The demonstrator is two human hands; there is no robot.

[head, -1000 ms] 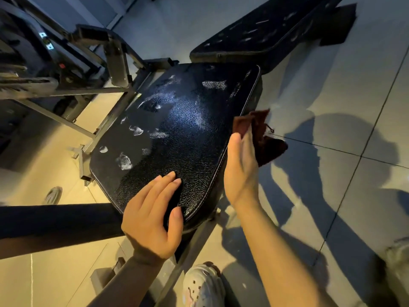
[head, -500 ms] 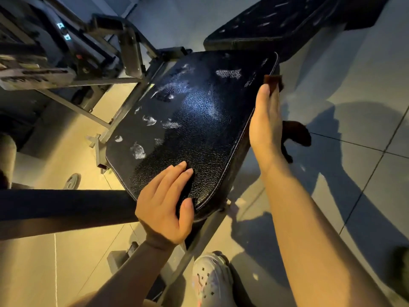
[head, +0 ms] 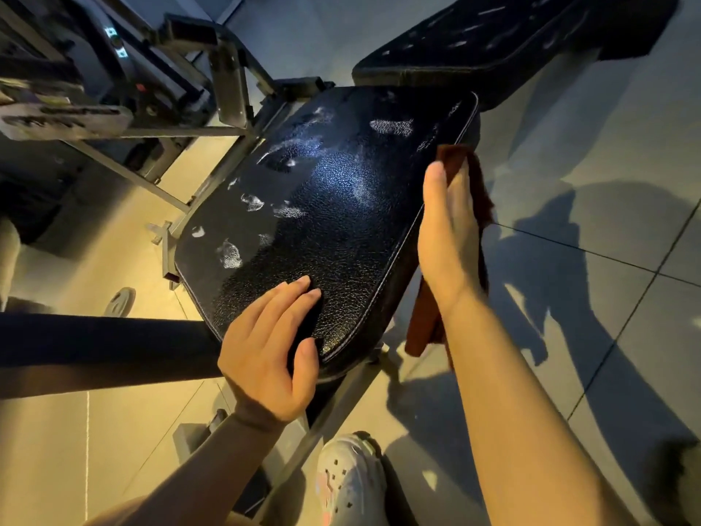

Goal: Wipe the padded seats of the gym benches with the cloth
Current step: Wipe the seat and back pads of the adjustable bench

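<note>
Lying along the far left of the view is a dark grey machine frame [head: 227, 81], its steel bars running under the padded seat [head: 333, 222]. That seat is a black, grained pad with pale worn patches scattered over its left and middle parts, and it is sitting tilted on the frame. At its near edge the left hand [head: 269, 358] is resting flat, its grip spread, fingers on the top surface and thumb hooking over the near rim, pinching nothing. Below it, on the tiled floor [head: 607, 298], a light-coloured shoe [head: 349, 480] is showing. Further right, the right hand [head: 449, 237] is pressing flat against the seat's right edge, fingers straight and together, holding the dark red cloth [head: 428, 320] against the side of the pad; the cloth is sticking out past the fingertips and hanging below the wrist. Beyond the seat's far right corner a second black pad [head: 493, 39] is angling away.
</note>
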